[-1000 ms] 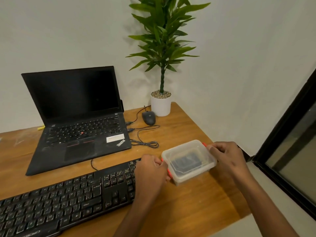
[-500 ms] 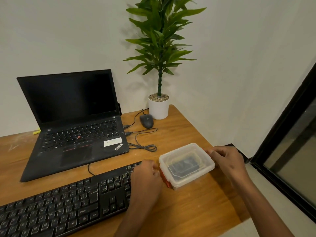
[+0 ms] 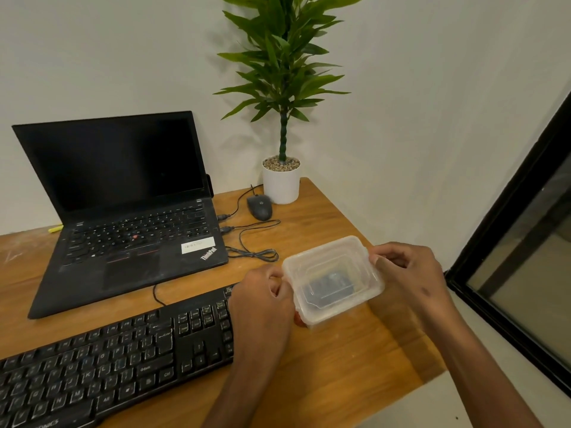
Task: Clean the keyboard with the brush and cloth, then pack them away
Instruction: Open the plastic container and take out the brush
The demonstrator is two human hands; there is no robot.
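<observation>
A clear plastic container (image 3: 332,278) with a translucent lid and red side clips sits on the wooden desk (image 3: 333,359), just right of the black keyboard (image 3: 117,356). Something dark shows dimly through the lid; I cannot tell what it is. My left hand (image 3: 262,299) grips the container's left end, fingers curled at the lid edge, covering the keyboard's top right corner. My right hand (image 3: 408,276) holds the right end, thumb and fingers pinching the lid rim. No brush or cloth shows outside the container.
An open black laptop (image 3: 123,217) stands behind the keyboard. A mouse (image 3: 259,206) and loose cables (image 3: 253,242) lie beside it, with a potted plant (image 3: 281,177) at the back corner. The desk's right edge runs close past the container; a dark-framed glass door (image 3: 522,267) stands beyond.
The lid's left side has come up a little under my left hand, and the red clips are now mostly covered. The camera view has shifted slightly.
</observation>
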